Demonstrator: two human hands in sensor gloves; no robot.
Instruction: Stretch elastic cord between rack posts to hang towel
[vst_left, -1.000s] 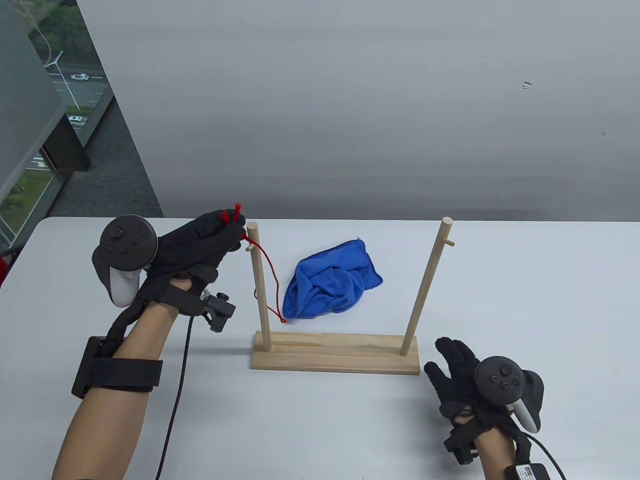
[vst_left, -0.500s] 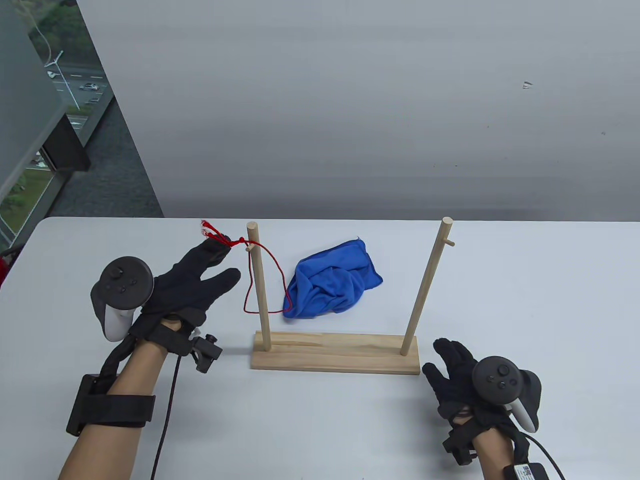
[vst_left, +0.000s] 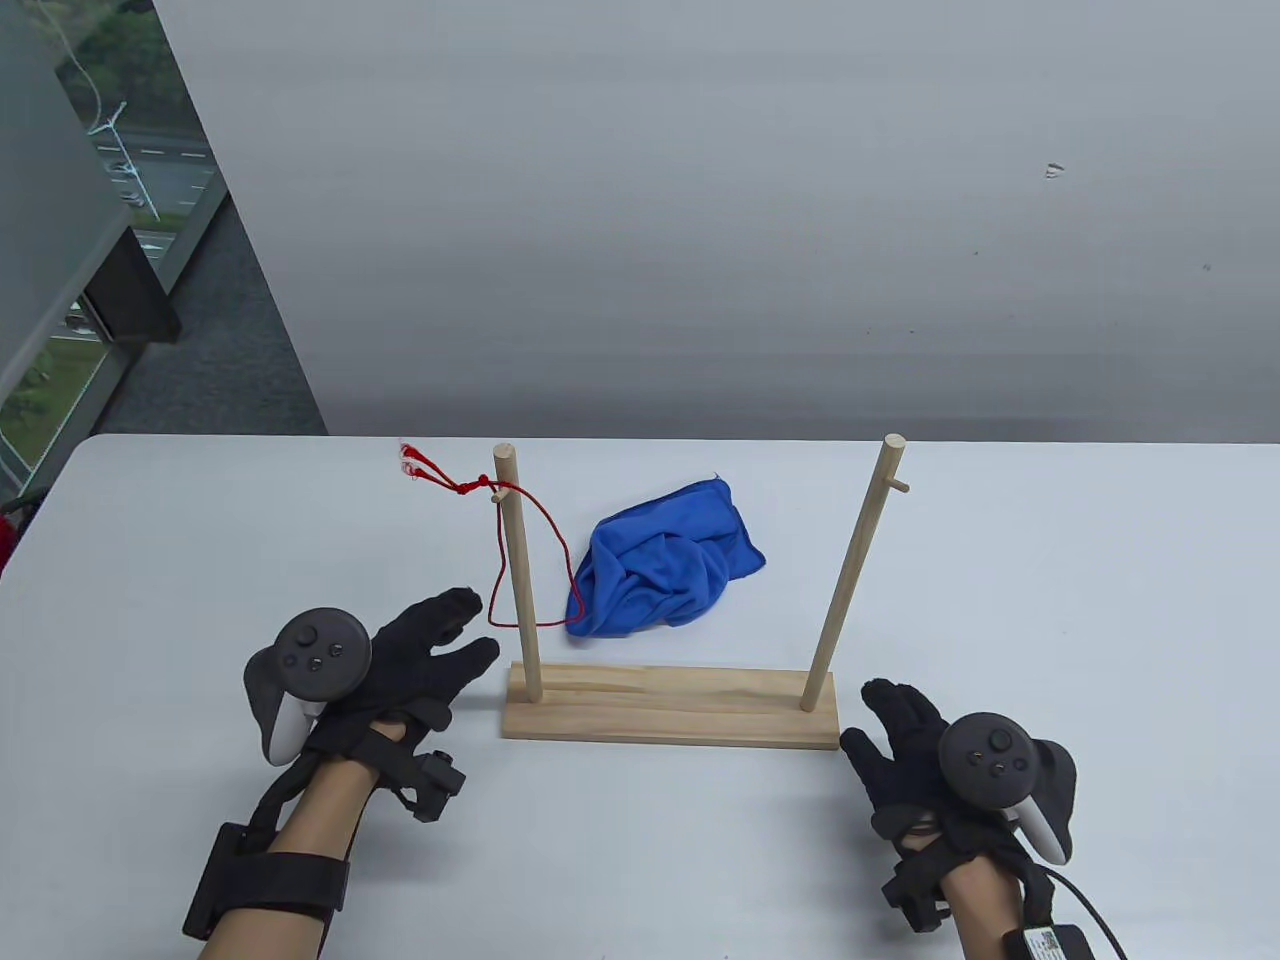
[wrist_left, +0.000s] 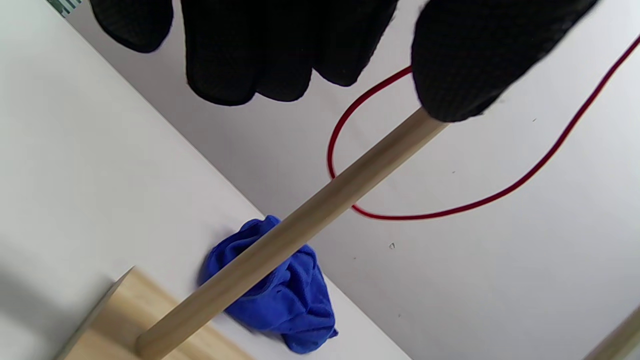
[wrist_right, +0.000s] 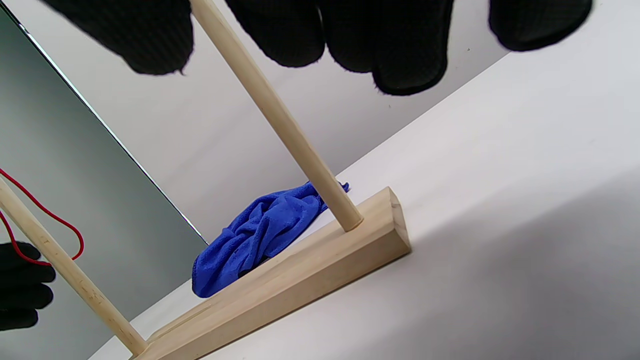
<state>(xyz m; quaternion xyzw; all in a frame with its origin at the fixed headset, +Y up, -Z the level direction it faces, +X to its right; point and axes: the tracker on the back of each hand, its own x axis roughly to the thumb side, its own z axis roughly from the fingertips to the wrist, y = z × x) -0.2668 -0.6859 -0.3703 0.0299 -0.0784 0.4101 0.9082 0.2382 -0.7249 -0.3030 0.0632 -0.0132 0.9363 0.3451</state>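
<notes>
A wooden rack base carries a left post and a right post, each with a small peg near the top. A red elastic cord is tied at the left post's peg and hangs in a slack loop; its frayed end sticks out to the left. The cord also shows in the left wrist view. A crumpled blue towel lies behind the rack. My left hand is empty, fingers spread, left of the left post's foot. My right hand is open and empty by the base's right end.
The white table runs to a grey wall behind. A window and a dark ledge lie at the far left. Cables trail from both wrists toward the bottom edge.
My left hand let go of the cord's end at the left peg and drew back down toward the base. The cord stays tied, loop hanging. The right hand barely moved.
</notes>
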